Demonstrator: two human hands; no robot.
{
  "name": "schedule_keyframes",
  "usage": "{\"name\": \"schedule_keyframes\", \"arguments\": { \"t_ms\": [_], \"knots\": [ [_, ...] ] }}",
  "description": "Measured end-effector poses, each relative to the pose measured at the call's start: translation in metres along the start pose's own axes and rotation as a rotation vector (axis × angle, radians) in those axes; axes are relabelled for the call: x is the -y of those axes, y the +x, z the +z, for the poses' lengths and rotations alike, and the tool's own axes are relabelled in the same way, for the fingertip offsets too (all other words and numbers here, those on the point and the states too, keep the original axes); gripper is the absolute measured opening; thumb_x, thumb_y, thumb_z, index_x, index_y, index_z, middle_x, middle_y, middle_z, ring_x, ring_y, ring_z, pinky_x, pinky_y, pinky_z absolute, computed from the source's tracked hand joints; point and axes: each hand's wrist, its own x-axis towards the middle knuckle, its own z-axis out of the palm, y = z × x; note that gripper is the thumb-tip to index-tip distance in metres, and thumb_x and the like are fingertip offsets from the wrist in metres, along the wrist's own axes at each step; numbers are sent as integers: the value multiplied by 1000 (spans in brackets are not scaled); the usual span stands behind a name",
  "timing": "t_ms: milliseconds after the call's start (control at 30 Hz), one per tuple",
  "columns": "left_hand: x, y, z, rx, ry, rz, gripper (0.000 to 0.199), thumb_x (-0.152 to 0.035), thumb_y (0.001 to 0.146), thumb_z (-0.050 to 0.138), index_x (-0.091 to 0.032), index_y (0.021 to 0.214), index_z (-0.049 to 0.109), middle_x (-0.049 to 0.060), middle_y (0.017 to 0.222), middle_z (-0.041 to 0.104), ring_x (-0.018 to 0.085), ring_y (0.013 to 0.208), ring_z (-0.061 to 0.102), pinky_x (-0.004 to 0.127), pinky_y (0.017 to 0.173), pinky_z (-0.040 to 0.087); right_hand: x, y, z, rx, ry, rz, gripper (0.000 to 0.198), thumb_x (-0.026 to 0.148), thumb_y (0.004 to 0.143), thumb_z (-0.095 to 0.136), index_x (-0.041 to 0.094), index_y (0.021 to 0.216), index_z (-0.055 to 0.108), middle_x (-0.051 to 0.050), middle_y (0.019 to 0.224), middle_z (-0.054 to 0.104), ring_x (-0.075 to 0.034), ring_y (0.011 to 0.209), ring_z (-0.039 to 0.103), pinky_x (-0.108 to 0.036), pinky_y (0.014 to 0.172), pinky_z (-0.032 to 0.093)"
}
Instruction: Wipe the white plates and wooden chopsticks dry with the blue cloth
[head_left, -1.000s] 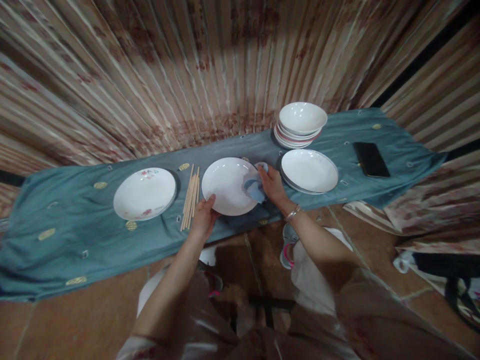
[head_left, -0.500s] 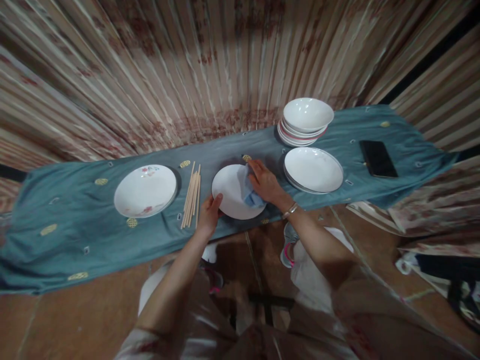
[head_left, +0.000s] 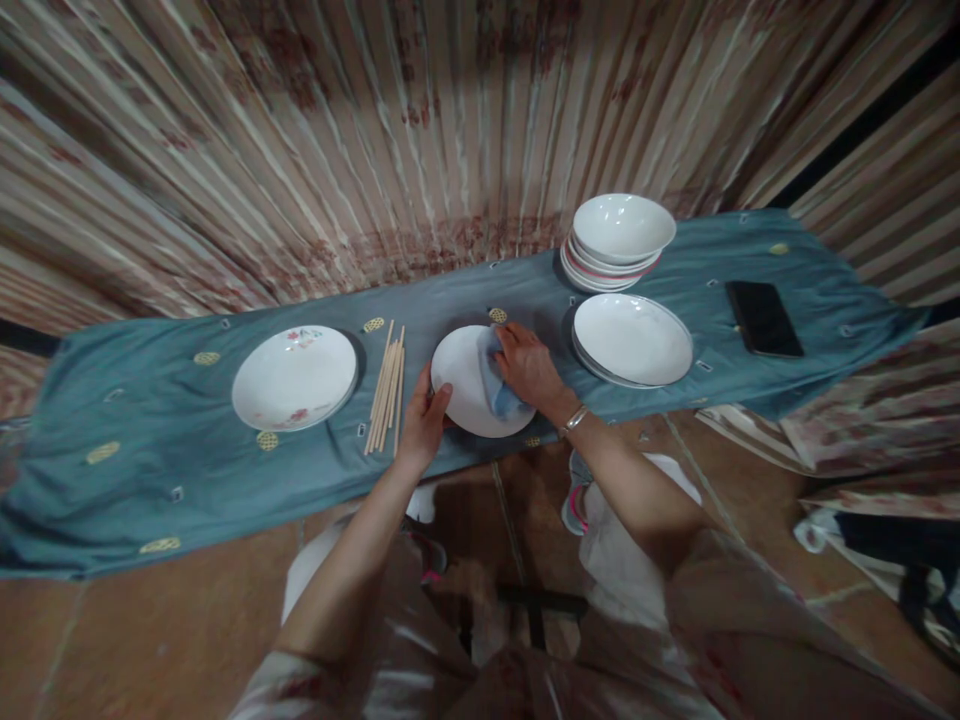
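A white plate [head_left: 459,375] is tilted slightly over the middle of the cloth-covered table. My left hand [head_left: 424,415] grips its left edge, thumb on top and fingers underneath. Bunched in my right hand [head_left: 528,368] is a light blue cloth [head_left: 498,385], which lies against the right half of the plate's upper face. Just left of my left hand lies a loose bundle of wooden chopsticks [head_left: 386,392]. To the right of my right hand stands a short stack of white plates [head_left: 634,340].
White plates with a floral print [head_left: 294,378] sit on the left of the blue-green tablecloth [head_left: 142,400]. Several stacked bowls [head_left: 624,230] stand at the back right, and a dark flat object [head_left: 765,318] lies farther right. A pleated curtain [head_left: 450,130] hangs behind the table.
My right hand and the blue cloth have shifted slightly across the plate, with the cloth now more bunched. My left hand keeps its hold on the edge. The whole view has moved a little.
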Motion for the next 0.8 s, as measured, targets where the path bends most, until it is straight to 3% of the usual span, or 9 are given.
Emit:
{"name": "schedule_keyframes", "arguments": {
  "t_ms": [200,467,800],
  "knots": [
    [-5,-2,2,-4,-33,-41,75,-43,72,77,-22,139,51,6,96,72,19,77,66,23,58,55,7,7,12,-61,199,-37,48,17,91,43,6,138,47,-24,141,50,-35,131,47,-53,109,39],
    [-2,0,0,41,-22,4,74,-46,75,74,-21,140,50,4,86,71,14,64,62,22,54,54,29,1,19,-31,410,-211,53,24,96,37,6,146,40,-20,156,34,-24,145,34,-43,119,31],
    [3,4,-1,21,-35,10,64,-42,76,74,-25,134,55,2,90,70,13,68,64,21,57,56,48,-17,20,18,730,-303,48,22,96,36,19,142,50,-10,152,46,-17,143,40,-41,120,30]
  ]
}}
